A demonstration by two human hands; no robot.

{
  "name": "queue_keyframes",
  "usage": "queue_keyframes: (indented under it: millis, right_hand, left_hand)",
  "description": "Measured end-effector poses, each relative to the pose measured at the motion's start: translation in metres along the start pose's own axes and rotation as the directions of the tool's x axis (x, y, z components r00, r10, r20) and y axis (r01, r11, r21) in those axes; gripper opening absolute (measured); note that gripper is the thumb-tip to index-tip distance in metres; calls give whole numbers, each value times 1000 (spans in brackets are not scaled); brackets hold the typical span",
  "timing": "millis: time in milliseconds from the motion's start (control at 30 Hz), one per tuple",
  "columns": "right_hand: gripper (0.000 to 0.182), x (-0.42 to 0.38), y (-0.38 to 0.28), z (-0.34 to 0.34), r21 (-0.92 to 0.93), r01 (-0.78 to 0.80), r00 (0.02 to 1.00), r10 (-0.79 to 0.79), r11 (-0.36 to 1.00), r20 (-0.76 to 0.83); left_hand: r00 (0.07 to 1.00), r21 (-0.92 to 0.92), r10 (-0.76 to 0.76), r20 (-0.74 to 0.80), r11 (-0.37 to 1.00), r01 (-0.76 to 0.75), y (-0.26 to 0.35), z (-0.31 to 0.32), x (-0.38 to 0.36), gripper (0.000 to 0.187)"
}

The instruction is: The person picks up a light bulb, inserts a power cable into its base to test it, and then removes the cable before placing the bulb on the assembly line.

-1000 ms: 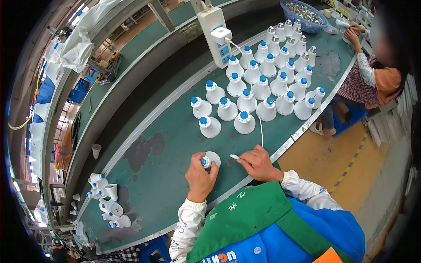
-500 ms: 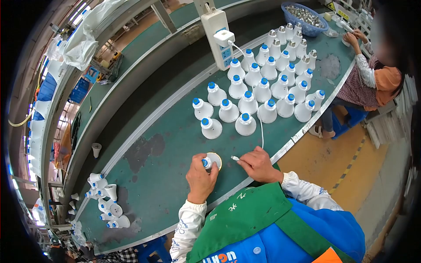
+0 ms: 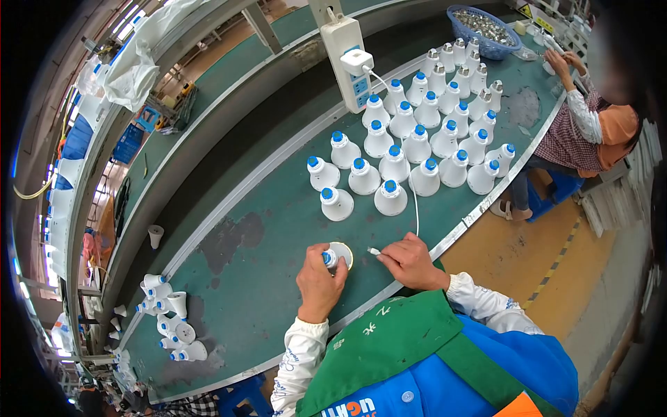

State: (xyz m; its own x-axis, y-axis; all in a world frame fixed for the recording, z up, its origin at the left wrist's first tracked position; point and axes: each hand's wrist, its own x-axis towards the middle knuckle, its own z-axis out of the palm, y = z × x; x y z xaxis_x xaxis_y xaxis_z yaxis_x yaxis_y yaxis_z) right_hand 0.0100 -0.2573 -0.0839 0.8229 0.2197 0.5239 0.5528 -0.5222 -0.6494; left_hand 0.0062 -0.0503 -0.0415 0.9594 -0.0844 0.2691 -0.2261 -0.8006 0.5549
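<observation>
Lower centre of frame: left hand [image 3: 319, 283] clenched round a white cone-shaped bulb housing w/ blue cap [image 3: 335, 256], held tilted just above the green worktable [image 3: 264, 278]. Right hand [image 3: 411, 263] beside it pinches a small white plug tip on a thin white cable [image 3: 415, 201]; grip looks tight, but tip is tiny. Mid-frame: cluster of upright white blue-capped housings [image 3: 410, 132]. Upper centre: white power strip [image 3: 351, 59]. Upper right: a co-worker's hands [image 3: 564, 61] near a blue basket [image 3: 486, 28].
</observation>
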Motion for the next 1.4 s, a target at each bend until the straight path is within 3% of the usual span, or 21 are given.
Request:
queue_keyframes:
  millis: [333,500,600,667,700,767,867,1033,1133,1167,1233,1300,1400]
  right_hand:
    - [10,-1,1,-2,-26,3,999,-2,1000,38]
    - [16,-2,2,0,2,9,1000,-9,1000,25]
    - [17,-1,1,-1,-7,20,1000,-19,1000,17]
    - [17,-2,2,-1,-12,20,1000,-20,1000,18]
    - [17,-2,2,-1,-18,20,999,-19,1000,27]
    - [17,-2,2,0,-15,29,1000,-29,999,12]
    - [17,-2,0,-2,-37,35,999,-35,999,17]
    - [13,-2,2,4,-61,30,1000,-30,998,-5]
    - [12,-1,0,2,-51,44,999,-44,998,12]
    - [12,-3,1,4,-64,31,999,-30,997,12]
    - [11,-2,1,3,-70,26,999,-24,997,20]
    - [11,1,-2,2,-69,14,1000,-12,998,21]
    - [10,1,-2,2,-87,20,999,-18,996,31]
  left_hand:
    - [999,2,36,-31,999,-36,-1,-1,-1,37]
    - [998,9,54,-41,999,-54,-3,1,-1,36]
    - [1000,3,7,-25,1000,-7,-1,-3,-1,36]
    - [997,-48,-17,79,999,21,1,-11,3,38]
    - [997,-42,-10,72,999,13,-2,-16,10,38]
    - [983,-79,-163,88,982,170,-11,-31,28,37]
    - [989,16,-133,-71,991,135,-37,-39,77,40]
    - [980,27,-188,-67,981,190,-75,-12,143,40]
    - [977,-90,-197,84,975,204,-71,-6,144,53]
    - [994,-48,-105,13,993,105,-71,-5,137,61]
    - [986,-201,-152,70,966,163,-64,-33,122,69]
    - [991,-32,-25,-129,999,21,-106,-48,106,74]
    - [926,143,-63,-373,982,125,-191,-91,88,68]
